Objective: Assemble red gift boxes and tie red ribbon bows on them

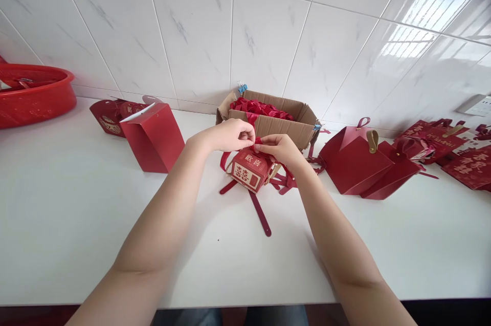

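A small red gift box (pixel 249 172) with gold Chinese characters and a gold cord stands on the white table. Just above its top, a red ribbon (pixel 253 146) is pinched by both hands. My left hand (pixel 236 135) is closed on it from the left, fingers curled. From the right, my right hand (pixel 279 149) grips the ribbon between thumb and fingertips. Whether the ribbon is knotted there is hidden by the fingers. Beneath and in front of the box lie dark red straps, one strap (pixel 261 216) pointing toward me.
Behind my hands is a cardboard box (pixel 286 129) of red ribbons, with blue binder clips on its edges. Larger red boxes (pixel 153 136) stand at left, and more red boxes (pixel 356 162) at right. A red basin (pixel 42 95) sits far left against the tiled wall (pixel 192 24).
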A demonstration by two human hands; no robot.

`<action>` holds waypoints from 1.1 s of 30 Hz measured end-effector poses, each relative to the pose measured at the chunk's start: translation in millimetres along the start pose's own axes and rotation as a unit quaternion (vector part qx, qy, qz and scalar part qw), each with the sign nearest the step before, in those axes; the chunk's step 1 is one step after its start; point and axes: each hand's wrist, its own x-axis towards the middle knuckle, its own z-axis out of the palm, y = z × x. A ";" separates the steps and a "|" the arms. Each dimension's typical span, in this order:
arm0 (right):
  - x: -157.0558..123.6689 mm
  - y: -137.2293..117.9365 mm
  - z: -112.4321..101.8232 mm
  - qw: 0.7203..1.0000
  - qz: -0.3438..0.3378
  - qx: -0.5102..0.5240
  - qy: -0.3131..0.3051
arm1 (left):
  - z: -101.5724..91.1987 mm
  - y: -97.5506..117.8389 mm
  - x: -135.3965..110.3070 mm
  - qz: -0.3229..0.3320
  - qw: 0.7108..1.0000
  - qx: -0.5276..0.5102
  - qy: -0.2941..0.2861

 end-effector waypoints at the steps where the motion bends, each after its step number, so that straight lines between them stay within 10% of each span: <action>1: 0.0 -0.9 0.9 1.000 0.005 0.003 0.008 | -0.1 1.1 -0.2 0.004 1.000 0.001 -0.003; 16: -5.2 -6.7 -1.9 0.999 -0.012 -0.028 -0.043 | -3.9 12.6 -6.7 0.025 0.997 -0.044 0.066; 33: 4.6 4.8 10.5 0.996 -0.072 -0.043 0.039 | 3.9 14.2 -1.6 0.050 0.990 -0.071 0.107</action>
